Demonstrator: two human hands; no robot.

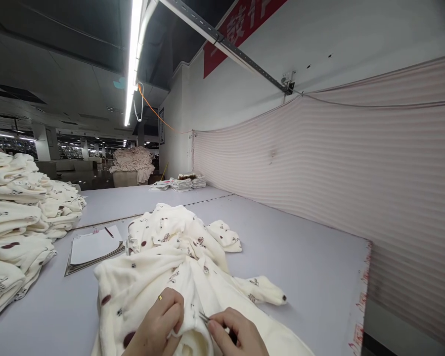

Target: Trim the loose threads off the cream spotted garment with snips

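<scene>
A cream fleece garment (170,257) with small brown prints lies bunched on the grey table (311,267) in front of me. My left hand (159,321), a ring on one finger, pinches a fold of the garment at the bottom of the view. Beside it my right hand (237,333) holds small metal snips (204,317) whose tips touch the same fold. Both hands are cut off by the lower edge of the frame.
A tall heap of matching cream garments (18,217) fills the left side. A paper pad with a red pen (94,245) lies beside it. Folded stacks (181,184) sit at the far end. A striped cloth (337,173) hangs along the right wall, by the table's right edge.
</scene>
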